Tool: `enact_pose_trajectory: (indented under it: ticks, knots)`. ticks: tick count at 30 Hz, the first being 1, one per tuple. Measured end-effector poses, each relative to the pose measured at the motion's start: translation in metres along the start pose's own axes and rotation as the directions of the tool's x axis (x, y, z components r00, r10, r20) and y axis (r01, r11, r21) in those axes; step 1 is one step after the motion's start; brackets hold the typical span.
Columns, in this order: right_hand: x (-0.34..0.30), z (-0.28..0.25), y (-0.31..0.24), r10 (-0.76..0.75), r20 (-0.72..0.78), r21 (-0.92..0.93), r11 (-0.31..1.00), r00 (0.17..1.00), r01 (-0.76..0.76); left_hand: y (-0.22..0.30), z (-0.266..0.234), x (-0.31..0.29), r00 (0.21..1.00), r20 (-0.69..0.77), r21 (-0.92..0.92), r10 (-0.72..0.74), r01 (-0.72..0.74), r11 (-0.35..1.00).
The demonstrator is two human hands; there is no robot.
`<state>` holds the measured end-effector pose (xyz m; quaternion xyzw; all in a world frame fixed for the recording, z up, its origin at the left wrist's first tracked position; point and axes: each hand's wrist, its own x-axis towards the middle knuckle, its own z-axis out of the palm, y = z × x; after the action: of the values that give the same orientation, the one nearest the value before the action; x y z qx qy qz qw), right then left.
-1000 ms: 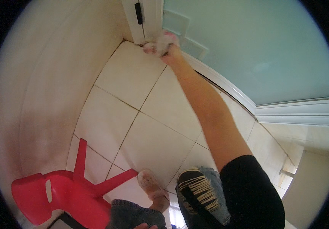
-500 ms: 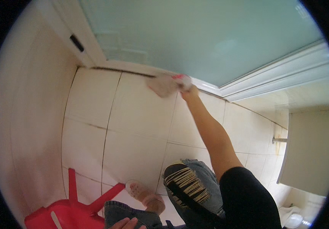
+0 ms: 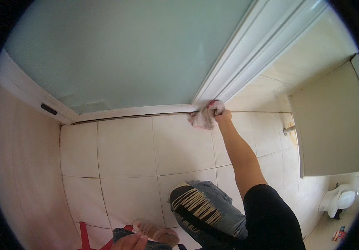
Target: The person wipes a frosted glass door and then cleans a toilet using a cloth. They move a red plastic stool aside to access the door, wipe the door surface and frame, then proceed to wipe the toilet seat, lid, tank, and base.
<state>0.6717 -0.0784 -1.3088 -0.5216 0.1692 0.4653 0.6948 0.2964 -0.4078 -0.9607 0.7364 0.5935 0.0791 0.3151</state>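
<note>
My right hand [image 3: 223, 116] is shut on a crumpled whitish cleaning cloth [image 3: 204, 118] with pink-red patches. The cloth lies against the bottom of the white door frame [image 3: 221, 85], at the corner where the frame meets the tiled floor. Its lower edge spreads over the floor tiles [image 3: 179, 146]. At the lower edge of the picture my left hand [image 3: 128, 241] rests on my denim-covered left leg, partly cut off. Its fingers are loosely bent and apart, and I see nothing held in it.
A frosted glass door panel [image 3: 125, 58] fills the upper part. Red stool legs [image 3: 84, 235] stand at lower left beside my sandalled foot [image 3: 150, 230]. To the right are a pale cabinet [image 3: 329, 129], a pipe [image 3: 289, 130] and a white toilet [image 3: 338, 198].
My right hand has wiped the cloth rightward along the door's base to the frame corner. The view has turned to the right, bringing the toilet further into sight.
</note>
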Motion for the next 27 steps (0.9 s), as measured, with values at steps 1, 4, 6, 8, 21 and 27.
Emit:
enact_pose_trajectory:
  ticks: [1, 4, 6, 8, 21, 27]
  knots:
    - [-0.002, 0.002, -0.011, 0.022, 0.053, 0.054, 0.998, 0.998, -0.025, 0.002, 0.004, 0.004, 1.000, -0.007, -0.003, 0.016, -0.016, 1.000]
    - [-0.009, 0.015, -0.045, 0.025, 0.145, 0.139, 0.989, 0.989, -0.045, -0.006, 0.020, 0.017, 0.994, -0.011, -0.065, 0.112, -0.112, 0.992]
    - [-0.022, 0.027, -0.063, 0.001, 0.218, 0.141, 0.990, 0.976, -0.033, -0.022, 0.035, 0.029, 0.993, 0.033, -0.033, 0.110, -0.109, 0.993]
    - [-0.055, 0.036, -0.081, -0.007, 0.308, 0.098, 0.995, 0.951, -0.024, -0.029, 0.042, 0.039, 0.991, 0.106, -0.024, 0.076, -0.074, 0.997]
    - [-0.277, -0.051, -0.235, 0.021, 0.582, 0.023, 0.999, 0.813, -0.042, -0.024, 0.137, 0.005, 0.961, 0.131, -0.147, -0.244, 0.262, 0.954]
    - [-0.379, -0.084, -0.302, 0.163, 0.663, 0.046, 0.965, 0.730, -0.257, 0.098, 0.129, 0.017, 0.974, 0.124, -0.649, -0.187, 0.222, 0.727]
